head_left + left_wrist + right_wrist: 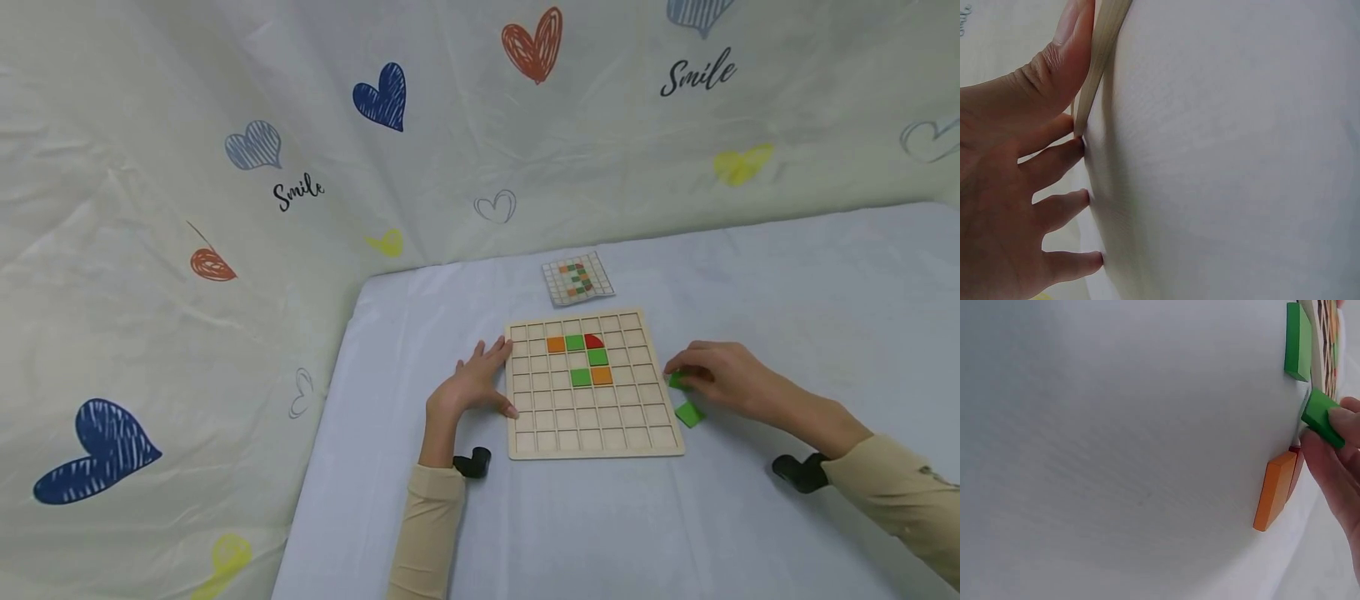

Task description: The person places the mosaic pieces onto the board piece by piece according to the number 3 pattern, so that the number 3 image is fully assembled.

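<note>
Green tile (1318, 414) is pinched by fingers (1327, 467); backdrop (442, 158) reads "Smile"

Held green tile (677, 381) partly hidden by right hand (723, 377).

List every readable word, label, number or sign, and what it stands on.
"Smile": cream fabric backdrop with printed hearts, head view's upper right.
"Smile": same backdrop, left of centre.
Sideways dark script, left wrist view's top-left corner: too small and blurred to read.

Soft, even light across the head view; the wrist views run dimmer, a soft-edged shadow (1110, 119) hugging the wooden grid board (1098, 65).
</note>
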Available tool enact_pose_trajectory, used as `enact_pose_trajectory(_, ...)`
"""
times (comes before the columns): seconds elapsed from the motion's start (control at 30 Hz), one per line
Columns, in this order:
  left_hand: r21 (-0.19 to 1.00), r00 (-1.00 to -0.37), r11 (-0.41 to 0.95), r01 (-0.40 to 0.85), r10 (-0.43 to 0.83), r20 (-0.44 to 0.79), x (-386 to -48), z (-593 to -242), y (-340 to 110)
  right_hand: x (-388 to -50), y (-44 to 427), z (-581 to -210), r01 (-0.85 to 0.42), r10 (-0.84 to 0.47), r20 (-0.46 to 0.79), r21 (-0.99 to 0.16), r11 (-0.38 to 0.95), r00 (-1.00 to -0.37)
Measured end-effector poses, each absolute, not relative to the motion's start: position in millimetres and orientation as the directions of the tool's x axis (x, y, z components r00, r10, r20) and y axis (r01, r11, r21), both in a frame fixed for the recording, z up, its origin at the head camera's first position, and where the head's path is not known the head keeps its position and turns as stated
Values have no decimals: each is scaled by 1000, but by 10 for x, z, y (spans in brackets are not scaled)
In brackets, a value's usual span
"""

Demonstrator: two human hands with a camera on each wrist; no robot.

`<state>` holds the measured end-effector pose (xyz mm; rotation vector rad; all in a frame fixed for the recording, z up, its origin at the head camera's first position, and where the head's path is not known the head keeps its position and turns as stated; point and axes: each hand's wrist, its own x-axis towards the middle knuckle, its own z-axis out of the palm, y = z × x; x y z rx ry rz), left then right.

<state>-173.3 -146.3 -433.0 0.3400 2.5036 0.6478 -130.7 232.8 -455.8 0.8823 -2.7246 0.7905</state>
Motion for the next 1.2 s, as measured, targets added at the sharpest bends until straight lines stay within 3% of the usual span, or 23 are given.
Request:
enact_pose_trajectory(0.43, 512, -829, 852, 109, 362, -427, -1728, -4323, -1475, -1296, 2337, -4477, -554, -442, 335, -475, 684, -832)
enact_pose_trajectory(0.77, 529, -829, 841, 110, 372, -418, -1722, -4320, -1476, -1280, 2237, -4394, -429, -431, 162, -630, 647, -888)
enact_pose_trajectory(1.2, 524, -826, 843, 119, 377, -418, -1721, -4318, -1481, -1293, 2070, -4370, -403, -455, 98, -651, 644, -885)
